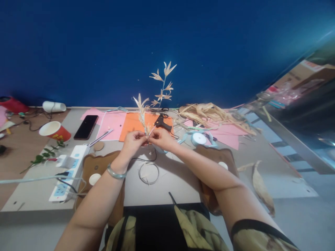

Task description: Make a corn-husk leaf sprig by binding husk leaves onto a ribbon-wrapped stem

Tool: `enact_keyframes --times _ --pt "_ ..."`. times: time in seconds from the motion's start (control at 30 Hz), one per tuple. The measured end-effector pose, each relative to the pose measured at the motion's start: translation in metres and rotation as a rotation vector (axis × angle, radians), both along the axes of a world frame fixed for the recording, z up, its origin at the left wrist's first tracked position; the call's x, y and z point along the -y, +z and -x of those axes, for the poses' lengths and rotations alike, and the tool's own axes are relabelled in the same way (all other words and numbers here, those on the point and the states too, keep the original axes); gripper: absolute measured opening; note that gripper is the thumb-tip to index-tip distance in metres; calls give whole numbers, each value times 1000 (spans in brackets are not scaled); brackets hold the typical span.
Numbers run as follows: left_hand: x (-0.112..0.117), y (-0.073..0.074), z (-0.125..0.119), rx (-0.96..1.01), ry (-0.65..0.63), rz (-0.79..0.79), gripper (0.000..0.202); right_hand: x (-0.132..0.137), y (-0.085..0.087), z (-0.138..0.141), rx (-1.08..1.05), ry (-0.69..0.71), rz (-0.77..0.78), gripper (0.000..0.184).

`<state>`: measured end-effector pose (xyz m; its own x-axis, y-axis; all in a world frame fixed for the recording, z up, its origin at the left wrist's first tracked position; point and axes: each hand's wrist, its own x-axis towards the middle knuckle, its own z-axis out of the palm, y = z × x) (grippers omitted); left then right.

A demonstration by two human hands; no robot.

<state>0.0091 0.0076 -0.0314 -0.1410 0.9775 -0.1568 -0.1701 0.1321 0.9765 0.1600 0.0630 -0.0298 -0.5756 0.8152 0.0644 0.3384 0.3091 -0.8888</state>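
Both hands meet over the middle of the table, fingers pinched around the base of a pale dried-husk flower stem. My left hand closes on it from the left, a jade-coloured bangle on that wrist. From the right, my right hand pinches at the same spot, its fingertips touching the left ones. Pointed husk petals rise above the fingers. Behind stands a taller husk flower spray against the blue wall. Just beyond my right hand lies a black glue gun on an orange sheet.
A wire coil lies below my hands. To the right are a ribbon spool and a heap of dried husks. On the left are a phone, a red paper cup and a power strip. Brown pads lie under both forearms.
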Motion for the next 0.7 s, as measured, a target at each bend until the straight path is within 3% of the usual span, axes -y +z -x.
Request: enact_keyframes --times 0.27,0.37,0.5,0.7 --pt "2 8 1 -7 -9 30 41 -4 -1 -2 -75 -135 57 35" --pt "4 12 1 13 -41 29 40 -4 1 -5 -126 -72 114 36" --pt "6 15 1 46 -65 18 38 -2 4 -7 -295 44 316 37" --pt "6 16 0 47 -75 -3 36 -2 6 -8 -370 101 450 36"
